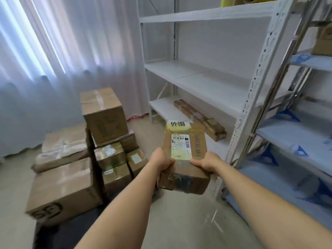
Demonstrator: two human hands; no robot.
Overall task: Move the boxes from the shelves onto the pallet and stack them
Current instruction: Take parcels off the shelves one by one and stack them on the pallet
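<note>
I hold a small taped cardboard box (pixel 185 155) with a white shipping label in front of me, above the floor. My left hand (pixel 159 159) grips its left near edge and my right hand (pixel 206 161) grips its right near edge. To the left, several cardboard boxes (pixel 106 115) are stacked on a dark pallet (pixel 75 225). The white shelf unit (pixel 206 83) stands behind the held box; a long flat box (pixel 199 119) lies on its lowest shelf.
A second rack with blue shelves (pixel 294 141) fills the right side, with a box (pixel 323 42) on an upper level. White curtains (pixel 62 60) hang behind the pallet. Bare floor (pixel 188 221) lies between pallet and racks.
</note>
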